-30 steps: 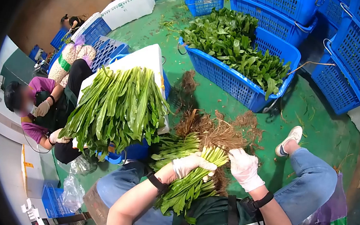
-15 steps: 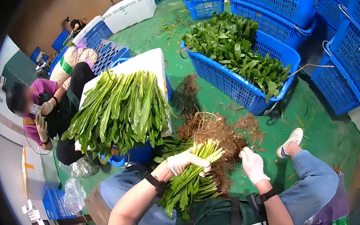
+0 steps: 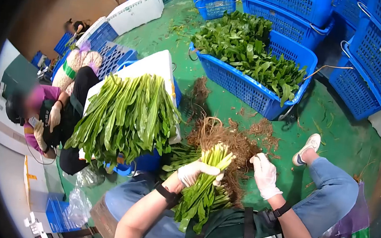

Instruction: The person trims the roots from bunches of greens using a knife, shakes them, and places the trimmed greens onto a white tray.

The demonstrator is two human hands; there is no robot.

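Observation:
My left hand (image 3: 194, 172), in a white glove, is wrapped around a bunch of leafy greens (image 3: 204, 192). The pale cut stems point up and away from me, and the leaves hang down over my apron. To the right, my gloved right hand (image 3: 265, 177) is closed with its fingertips drawn together; what they hold, if anything, is too small to make out. Between and beyond my hands lies a heap of brown roots (image 3: 232, 144) on the floor. More greens lie partly hidden beside my left hand.
Long greens (image 3: 128, 112) are spread on a white foam box (image 3: 159, 62) at left. A blue crate (image 3: 244, 90) of leaves stands ahead, with stacked blue crates (image 3: 377, 64) at right. A person in purple (image 3: 44, 94) sits at far left; a plastic bag (image 3: 78, 207) lies below.
My right hand has turned slightly and shifted a little left, its fingers more curled. The left hand and its bunch have barely moved. The person at left has lowered one hand.

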